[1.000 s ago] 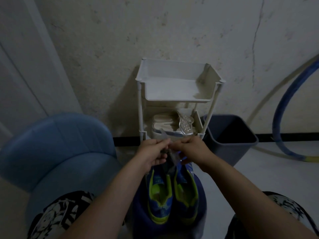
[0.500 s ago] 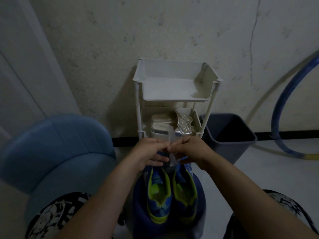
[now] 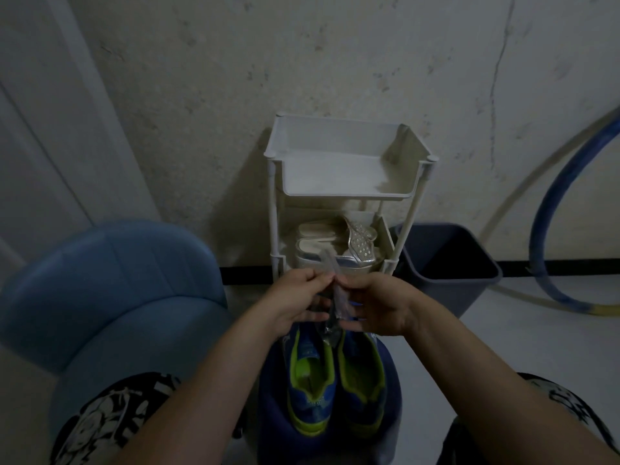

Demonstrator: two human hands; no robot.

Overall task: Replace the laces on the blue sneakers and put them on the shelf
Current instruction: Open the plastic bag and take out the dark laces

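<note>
Hands parted slightly | left hand (image 3: 295, 302), right hand (image 3: 379, 305) both pinching clear packet (image 3: 339, 298) | sneakers (image 3: 312, 394) on blue stool (image 3: 271, 417), shelf (image 3: 345, 196) against wall (image 3: 335, 62)

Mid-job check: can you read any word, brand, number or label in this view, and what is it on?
No text here can be read.
The blue sneakers: pale marks on the insoles, too blurred to read.
The clear packet, pinched by the left hand and right hand: no print visible.
The patterned shorts: black-and-white print, no letters legible.
</note>
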